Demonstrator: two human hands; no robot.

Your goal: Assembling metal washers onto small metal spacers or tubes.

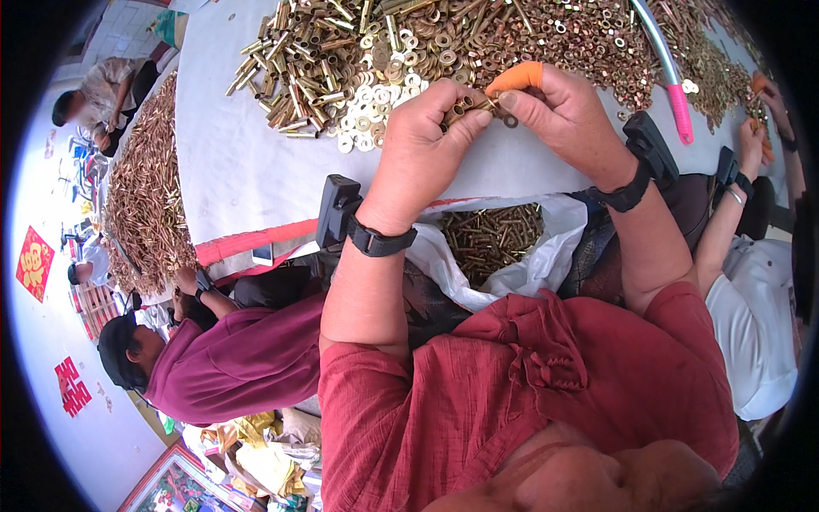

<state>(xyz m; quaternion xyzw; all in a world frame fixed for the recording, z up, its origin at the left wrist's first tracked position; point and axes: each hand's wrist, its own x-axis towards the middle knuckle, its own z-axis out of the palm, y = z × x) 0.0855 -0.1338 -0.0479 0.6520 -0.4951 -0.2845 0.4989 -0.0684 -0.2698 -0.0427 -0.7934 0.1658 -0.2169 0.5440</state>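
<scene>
Over the near edge of the table, my left hand is closed around a few brass-coloured metal tubes, their open ends showing. My right hand meets it from the right, thumb and forefinger pinched together at the tubes' far ends. An orange finger cover sits on that forefinger. What the right fingertips grip is too small to make out. A dark washer shows just under the right thumb. Beyond my hands lie heaped tubes, pale flat washers and small nuts.
An open white sack holding metal pieces sits below the table edge at my lap. A pink-handled metal tool lies right of the heaps. Co-workers sit close on both sides, one in a purple top, another in white.
</scene>
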